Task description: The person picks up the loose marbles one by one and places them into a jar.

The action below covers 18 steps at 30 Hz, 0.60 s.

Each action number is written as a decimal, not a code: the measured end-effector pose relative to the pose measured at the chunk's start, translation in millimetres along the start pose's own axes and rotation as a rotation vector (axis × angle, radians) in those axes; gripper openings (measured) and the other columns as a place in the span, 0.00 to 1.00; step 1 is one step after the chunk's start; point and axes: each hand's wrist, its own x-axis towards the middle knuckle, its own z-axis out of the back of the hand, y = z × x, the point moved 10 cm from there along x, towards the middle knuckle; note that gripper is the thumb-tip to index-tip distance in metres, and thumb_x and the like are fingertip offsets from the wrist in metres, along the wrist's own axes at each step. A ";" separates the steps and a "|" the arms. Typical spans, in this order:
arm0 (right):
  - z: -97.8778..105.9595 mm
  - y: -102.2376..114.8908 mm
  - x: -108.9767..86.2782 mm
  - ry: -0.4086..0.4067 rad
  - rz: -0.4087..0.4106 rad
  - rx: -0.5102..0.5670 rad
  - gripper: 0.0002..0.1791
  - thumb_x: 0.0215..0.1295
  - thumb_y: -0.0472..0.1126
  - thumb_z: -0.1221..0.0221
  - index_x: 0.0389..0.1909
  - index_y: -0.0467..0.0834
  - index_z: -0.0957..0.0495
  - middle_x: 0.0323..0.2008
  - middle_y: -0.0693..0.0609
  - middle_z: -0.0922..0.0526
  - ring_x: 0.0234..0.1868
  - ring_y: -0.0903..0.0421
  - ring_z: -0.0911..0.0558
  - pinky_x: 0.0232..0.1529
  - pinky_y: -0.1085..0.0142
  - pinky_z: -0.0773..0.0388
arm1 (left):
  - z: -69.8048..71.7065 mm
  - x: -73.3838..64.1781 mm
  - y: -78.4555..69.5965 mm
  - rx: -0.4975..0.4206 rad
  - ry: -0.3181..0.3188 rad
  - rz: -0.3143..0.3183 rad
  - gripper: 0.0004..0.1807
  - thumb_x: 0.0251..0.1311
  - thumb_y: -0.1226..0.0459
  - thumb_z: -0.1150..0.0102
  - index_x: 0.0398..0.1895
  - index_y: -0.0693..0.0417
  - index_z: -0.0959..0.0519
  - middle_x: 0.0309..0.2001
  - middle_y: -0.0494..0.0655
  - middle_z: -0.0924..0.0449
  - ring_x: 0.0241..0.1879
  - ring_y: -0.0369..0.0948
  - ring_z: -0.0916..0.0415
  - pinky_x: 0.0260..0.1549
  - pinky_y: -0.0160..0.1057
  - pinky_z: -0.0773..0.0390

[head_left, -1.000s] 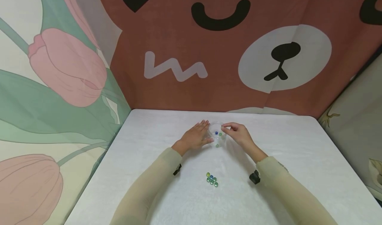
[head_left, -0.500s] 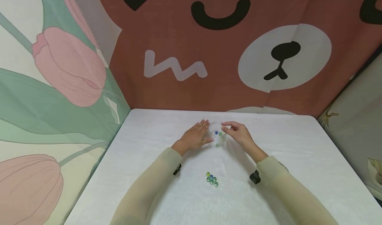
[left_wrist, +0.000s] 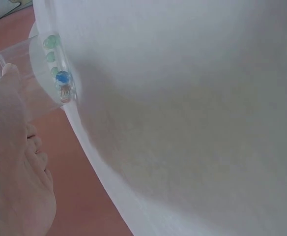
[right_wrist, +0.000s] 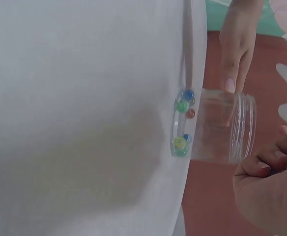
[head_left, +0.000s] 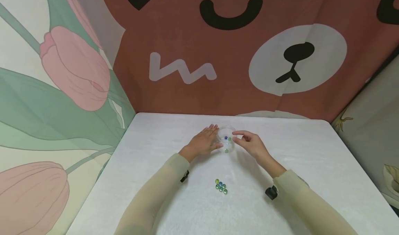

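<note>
Head view: behind the jar rises a brown bear-print backdrop (head_left: 187, 99), and beneath the jar stretches a white-covered table (head_left: 193, 210). At the jar's left side lies the left hand (head_left: 202, 142), its fingers nearly straight and the thumb spread toward the near side, touching and steadying the jar rather than wrapping it. Just at the jar's right rim is the right hand (head_left: 251, 145), where the change shows: over the last second its thumb and forefinger have parted and the hand has drawn slightly back from the mouth. Nothing is visible between those two tips; its other fingers are curled in, and whether they hide anything I cannot tell. The clear screw-neck jar (right_wrist: 215, 130) itself stands upright and lidless, between the two hands, its place unchanged. Smallest come the glass marbles: on the jar's floor several show in the right wrist view, among them a blue marble (right_wrist: 188, 95) and green and yellowish ones, though reflections make a count unsafe. Nearer the person than the jar, well apart from it, sits a cluster of loose marbles (head_left: 221, 189), mostly green. My judgement is that a marble has just been released into the jar, leaving the transfer partway done.
</note>
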 end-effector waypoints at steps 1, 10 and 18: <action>-0.9 0.6 -3.4 0.008 -0.001 -0.006 0.24 0.66 0.53 0.32 0.59 0.47 0.17 0.25 0.54 0.29 0.26 0.56 0.33 0.22 0.68 0.36 | -0.3 0.2 0.2 0.002 0.000 0.001 0.49 0.72 0.31 0.69 0.83 0.54 0.59 0.83 0.46 0.63 0.81 0.42 0.68 0.79 0.40 0.63; -10.8 -1.7 -29.3 0.070 -0.007 0.010 0.25 0.66 0.52 0.32 0.59 0.43 0.18 0.22 0.54 0.31 0.25 0.56 0.33 0.22 0.67 0.36 | -1.7 -0.4 -0.2 -0.012 -0.002 -0.001 0.48 0.73 0.32 0.67 0.83 0.55 0.58 0.83 0.46 0.62 0.81 0.42 0.67 0.79 0.39 0.64; -24.8 -16.7 -48.7 0.195 0.010 -0.015 0.27 0.64 0.49 0.30 0.61 0.45 0.20 0.23 0.53 0.29 0.26 0.56 0.32 0.24 0.69 0.35 | 2.4 -4.3 -2.4 -0.019 -0.007 -0.008 0.48 0.73 0.33 0.66 0.82 0.55 0.57 0.83 0.47 0.61 0.81 0.43 0.67 0.79 0.39 0.63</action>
